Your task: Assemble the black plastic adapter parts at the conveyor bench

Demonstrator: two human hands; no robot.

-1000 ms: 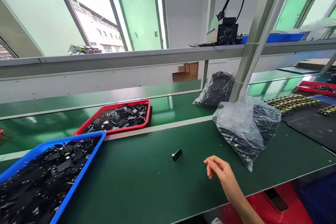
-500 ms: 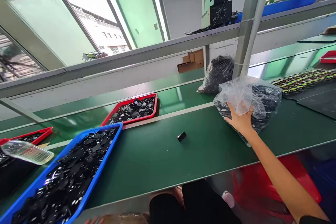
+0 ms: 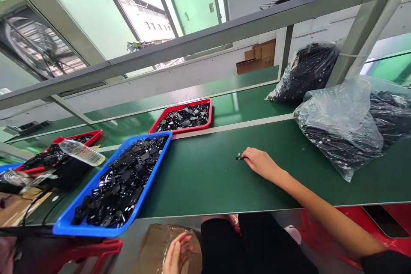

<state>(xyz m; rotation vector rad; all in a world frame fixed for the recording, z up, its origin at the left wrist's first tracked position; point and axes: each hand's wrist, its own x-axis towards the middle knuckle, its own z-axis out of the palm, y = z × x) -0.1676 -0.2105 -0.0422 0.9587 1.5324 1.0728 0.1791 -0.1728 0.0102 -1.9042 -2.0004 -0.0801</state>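
My right hand (image 3: 260,163) is over the middle of the green table (image 3: 205,188), its fingers pinched on a small black part (image 3: 239,157) at the table surface. Part of that piece is hidden by the fingertips. Below the table edge, my left hand (image 3: 178,253) is loosely open with nothing in it, above a cardboard box (image 3: 154,244). To the left, a blue tray (image 3: 143,201) is heaped with similar small black parts. Right of my right hand lies a clear plastic bag (image 3: 346,132) full of black pieces.
Behind the blue tray are a red tray (image 3: 211,115) of black parts and another red tray (image 3: 96,136). A plastic bottle (image 3: 81,152) lies at the left. A second filled bag (image 3: 308,68) leans by the metal post (image 3: 356,30). A red stool (image 3: 346,227) stands under the table.
My right hand has let go of the plastic bag, moved left and taken hold of the small black part. My left hand has risen further into view. The view has shifted left.
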